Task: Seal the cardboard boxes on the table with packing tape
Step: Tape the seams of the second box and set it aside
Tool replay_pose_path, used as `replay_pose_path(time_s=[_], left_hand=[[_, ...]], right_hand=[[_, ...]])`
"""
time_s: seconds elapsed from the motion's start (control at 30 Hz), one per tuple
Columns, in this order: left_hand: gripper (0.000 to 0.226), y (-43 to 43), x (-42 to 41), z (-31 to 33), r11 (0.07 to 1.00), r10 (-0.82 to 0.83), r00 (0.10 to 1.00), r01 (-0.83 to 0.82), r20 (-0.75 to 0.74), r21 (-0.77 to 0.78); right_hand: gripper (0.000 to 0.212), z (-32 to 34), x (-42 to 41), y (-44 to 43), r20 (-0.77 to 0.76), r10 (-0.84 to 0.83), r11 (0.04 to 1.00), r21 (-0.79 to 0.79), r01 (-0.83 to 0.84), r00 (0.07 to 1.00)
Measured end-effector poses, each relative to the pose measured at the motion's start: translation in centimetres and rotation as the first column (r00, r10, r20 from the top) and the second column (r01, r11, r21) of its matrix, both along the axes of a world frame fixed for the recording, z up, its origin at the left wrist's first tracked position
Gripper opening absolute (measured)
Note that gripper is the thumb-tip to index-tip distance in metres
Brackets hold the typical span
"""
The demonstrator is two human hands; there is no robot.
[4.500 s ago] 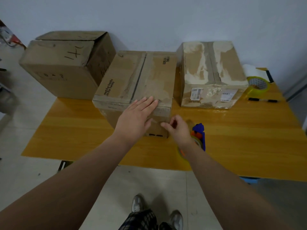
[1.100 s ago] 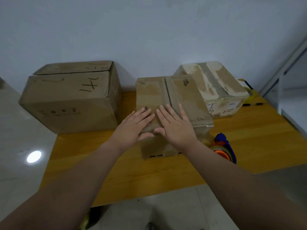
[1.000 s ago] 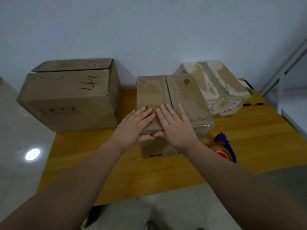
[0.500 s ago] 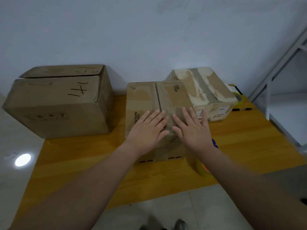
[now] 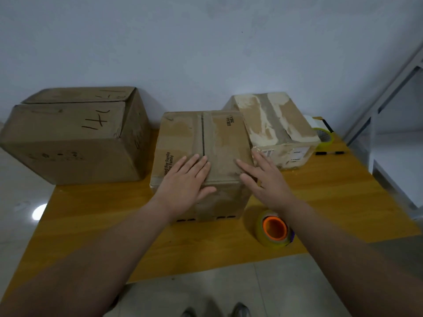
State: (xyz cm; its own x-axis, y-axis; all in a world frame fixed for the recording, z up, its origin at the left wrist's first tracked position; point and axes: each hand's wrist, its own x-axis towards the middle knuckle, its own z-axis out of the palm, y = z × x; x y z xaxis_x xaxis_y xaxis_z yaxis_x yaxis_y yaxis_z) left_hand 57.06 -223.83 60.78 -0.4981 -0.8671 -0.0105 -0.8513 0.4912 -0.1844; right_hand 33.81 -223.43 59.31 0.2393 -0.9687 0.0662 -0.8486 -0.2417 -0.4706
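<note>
At the far left a large box (image 5: 71, 138) sits with its left part overhanging the left end of the wooden table (image 5: 343, 202). Its top flaps are closed, and black marks are scrawled on the top.

Just right of it, with a narrow gap between, stands the middle box (image 5: 219, 138), flaps shut, with a dark seam running down the centre of its top. The left hand (image 5: 185, 186) lies flat on the near edge of this box's top, left of the seam. Its fingers are straight and close together, the thumb hangs over the front face, and it grips nothing.

The right hand (image 5: 265, 181) is at the near right corner of the same box, fingers straight and spread, holding nothing. The index finger lies on the top, while the others reach past the right edge. I cannot tell whether the palm touches the cardboard.

Below the right wrist, on the table near the box's right front corner, a roll of tape (image 5: 273, 228) with an orange core stands on its edge.

Behind and to the right, touching the middle box, is a third box (image 5: 274, 124) with torn pale patches on top and labels on its front. At its far right side lie a yellow-green tape roll (image 5: 325, 136) and a black pen (image 5: 329, 153). A metal rack (image 5: 389, 88) stands at the right edge.
</note>
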Motion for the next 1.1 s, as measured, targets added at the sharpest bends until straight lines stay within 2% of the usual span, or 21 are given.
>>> replay_pose_path(time_s=[0.1,0.33,0.37,0.4,0.43,0.5,0.57,0.63,0.7,0.83,1.1], left_hand=[[0.088,0.5,-1.2,-0.1,0.999,0.052,0.998,-0.052,-0.036,0.014],[0.085,0.6,-2.0,-0.3,0.996,0.091,0.993,-0.091,-0.081,0.006],[0.086,0.6,-2.7,-0.1,0.997,0.076,0.993,-0.075,-0.092,0.018],[0.083,0.5,-3.7,0.1,0.999,0.05,0.993,-0.047,-0.105,0.027],[0.076,0.3,-4.9,0.1,1.0,0.015,0.993,-0.012,-0.116,0.029],[0.063,-0.1,-7.6,-0.3,0.999,-0.039,0.994,0.041,-0.104,0.021],[0.058,-0.5,-9.4,-0.9,0.999,-0.046,0.997,0.045,-0.068,-0.011],[0.056,-0.6,-9.7,-1.4,0.999,-0.04,0.999,0.038,-0.036,-0.038],[0.057,-0.6,-9.0,-1.6,0.998,-0.044,0.999,0.043,-0.022,-0.039],[0.054,0.0,-5.8,-1.3,0.998,-0.061,0.997,0.061,-0.036,-0.005],[0.059,0.7,1.7,-1.9,1.0,-0.006,0.999,0.005,-0.046,-0.023]], right_hand=[[0.057,-1.9,-0.4,0.3,0.191,-0.023,1.0,0.002,0.023,0.981],[0.07,-3.4,-0.8,0.4,0.081,0.095,0.994,-0.065,-0.09,0.992],[0.069,-3.1,-0.9,0.6,0.118,0.112,0.994,-0.032,-0.109,0.987],[0.064,-2.5,-0.8,0.8,0.219,0.11,0.993,0.025,-0.119,0.969],[0.06,-1.8,-0.5,0.9,0.372,0.07,0.988,0.101,-0.115,0.926],[0.058,-0.7,0.4,1.0,0.65,-0.109,0.96,0.266,-0.09,0.752],[0.056,-0.5,1.1,0.7,0.728,-0.256,0.934,0.357,-0.033,0.637],[0.055,-1.0,1.5,0.5,0.736,-0.319,0.921,0.389,0.012,0.597],[0.053,-1.6,1.7,0.3,0.727,-0.335,0.923,0.382,0.053,0.599],[0.052,-2.8,1.8,-0.1,0.614,-0.345,0.931,0.322,0.173,0.71],[0.05,-2.0,1.8,0.4,0.627,-0.342,0.932,0.322,0.166,0.7]])
